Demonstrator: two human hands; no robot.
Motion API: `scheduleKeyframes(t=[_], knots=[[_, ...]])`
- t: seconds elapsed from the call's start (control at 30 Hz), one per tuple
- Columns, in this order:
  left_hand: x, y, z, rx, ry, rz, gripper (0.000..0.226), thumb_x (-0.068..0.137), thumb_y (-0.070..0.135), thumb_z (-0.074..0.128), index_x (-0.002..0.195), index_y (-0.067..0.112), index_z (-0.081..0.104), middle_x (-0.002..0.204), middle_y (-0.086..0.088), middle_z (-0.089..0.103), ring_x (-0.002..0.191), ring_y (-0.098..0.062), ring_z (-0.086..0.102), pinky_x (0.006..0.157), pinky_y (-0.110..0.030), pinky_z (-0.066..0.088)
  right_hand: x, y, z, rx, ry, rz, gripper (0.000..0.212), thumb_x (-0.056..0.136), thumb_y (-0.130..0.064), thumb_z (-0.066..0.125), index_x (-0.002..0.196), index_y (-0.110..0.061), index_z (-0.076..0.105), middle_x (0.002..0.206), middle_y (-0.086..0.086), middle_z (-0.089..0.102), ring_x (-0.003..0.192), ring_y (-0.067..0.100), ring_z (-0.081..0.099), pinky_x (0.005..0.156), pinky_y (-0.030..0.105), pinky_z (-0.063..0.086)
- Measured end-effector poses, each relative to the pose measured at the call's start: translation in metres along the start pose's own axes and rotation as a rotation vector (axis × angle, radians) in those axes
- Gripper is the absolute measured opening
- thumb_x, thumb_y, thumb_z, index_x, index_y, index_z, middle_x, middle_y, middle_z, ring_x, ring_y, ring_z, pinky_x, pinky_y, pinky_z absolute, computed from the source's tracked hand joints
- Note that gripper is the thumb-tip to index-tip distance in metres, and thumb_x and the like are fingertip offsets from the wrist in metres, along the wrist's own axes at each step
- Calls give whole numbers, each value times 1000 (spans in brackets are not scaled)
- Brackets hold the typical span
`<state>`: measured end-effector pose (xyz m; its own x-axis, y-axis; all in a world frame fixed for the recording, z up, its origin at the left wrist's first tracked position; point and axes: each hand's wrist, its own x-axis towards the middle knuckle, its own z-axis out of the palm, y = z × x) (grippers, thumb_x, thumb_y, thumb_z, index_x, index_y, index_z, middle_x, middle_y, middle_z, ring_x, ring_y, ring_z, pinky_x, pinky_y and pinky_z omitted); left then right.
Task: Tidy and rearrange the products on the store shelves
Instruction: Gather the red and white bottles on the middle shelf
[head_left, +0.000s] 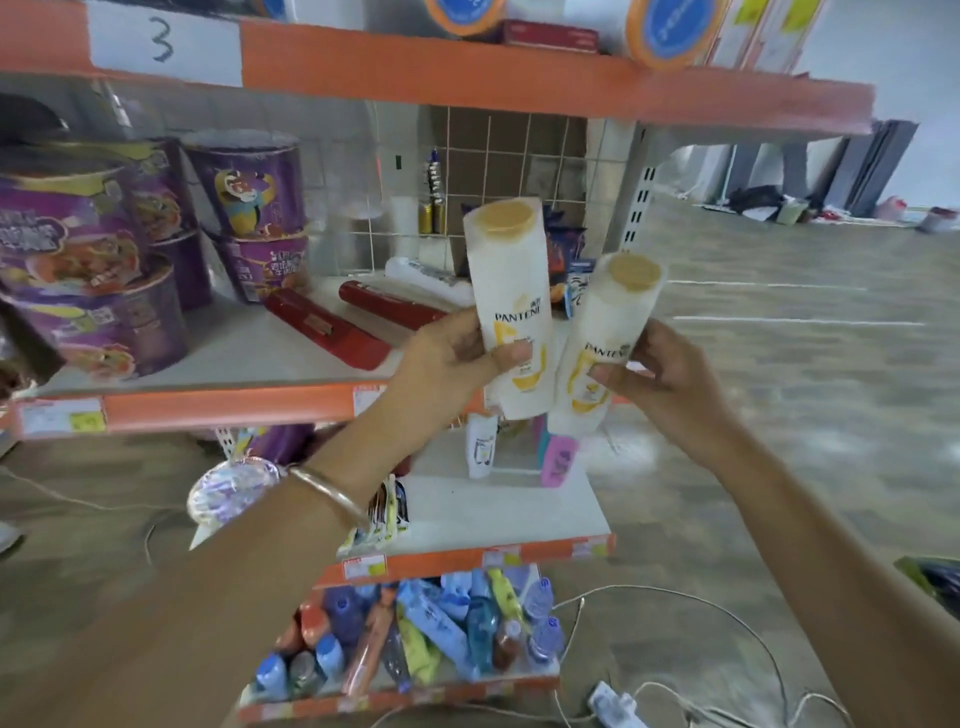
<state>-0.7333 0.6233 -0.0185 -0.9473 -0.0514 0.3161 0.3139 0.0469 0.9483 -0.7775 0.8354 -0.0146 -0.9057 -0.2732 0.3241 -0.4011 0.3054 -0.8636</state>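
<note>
While our left hand (457, 358) and right hand (660, 379) each gripped a white Pantene bottle (511, 291) (605, 332) caps-up, we held them before the middle shelf (218, 408), probably to stand them there together.

Instant noodle cups (93, 270) stand stacked at the shelf's (218, 402) left; long boxes (332, 332) lie right of them. Two Pantene bottles (511, 306), side by side, sit before the shelf's right end.

Bright, even, diffuse light, soft shadows. Heavy wide-angle bending at edges. Overall soft focus; purple noodle cups (98, 291) smeared with motion blur.
</note>
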Motion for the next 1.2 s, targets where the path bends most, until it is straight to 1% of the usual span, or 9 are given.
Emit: scheduleKeyframes(t=[0.13,0.2,0.47,0.63,0.77,0.87,0.97,1.1,1.2], knots=[[-44,-18,11,59,-96,-89,27,83,-7,61,110,-3,61,96,-3,69,71,8,66,63,-7,50,-37,31,-9,-34,-205,94,37,77,5,68,95,-26,60,87,-19,72,87,-2,67,82,19,54],[-61,-38,16,117,-102,-144,28,82,-5,64,109,3,63,98,1,68,74,11,65,67,-7,49,-46,53,-1,-58,-249,138,39,77,8,68,94,-26,60,89,-18,71,84,-4,67,79,20,54],[-79,-132,10,194,-64,-402,28,77,10,73,103,21,67,94,19,69,84,8,66,83,-16,52,-42,141,53,-107,-235,365,36,80,-4,70,113,-4,58,113,12,67,105,25,62,94,39,50],[-62,-190,13,200,28,-421,33,81,5,68,114,3,62,100,0,66,73,13,62,65,-2,47,-14,195,89,-115,-218,398,36,79,-14,72,111,-6,58,111,17,65,104,30,61,87,36,48],[-50,-243,11,203,23,-459,34,81,6,69,114,3,62,105,-7,68,90,-11,64,76,-12,53,5,237,119,-90,-188,379,44,72,-23,75,113,-16,58,109,7,67,105,27,61,94,47,50],[-43,-279,4,237,21,-465,34,79,2,70,113,6,64,108,-15,69,95,-19,61,88,-31,52,16,259,140,-97,-201,380,32,77,-11,74,104,-16,57,93,-3,65,98,23,59,88,38,48],[-38,-308,-5,241,29,-451,33,80,1,69,113,2,64,104,-10,68,94,-17,60,77,-15,52,29,285,158,-125,-217,387,28,77,-9,73,82,-26,51,79,-10,56,90,19,54,80,33,45],[-31,-343,-15,229,33,-472,32,79,0,69,111,5,66,105,-9,69,97,-17,62,82,-19,53,45,315,178,-96,-237,391,38,75,-1,73,111,-3,59,97,3,61,82,11,58,69,18,48],[-26,-362,-16,226,60,-508,31,81,-1,67,111,7,65,104,-4,70,97,-15,64,81,-17,52,55,328,188,-94,-233,413,41,75,-1,74,114,1,59,104,8,64,92,20,60,76,29,48]])
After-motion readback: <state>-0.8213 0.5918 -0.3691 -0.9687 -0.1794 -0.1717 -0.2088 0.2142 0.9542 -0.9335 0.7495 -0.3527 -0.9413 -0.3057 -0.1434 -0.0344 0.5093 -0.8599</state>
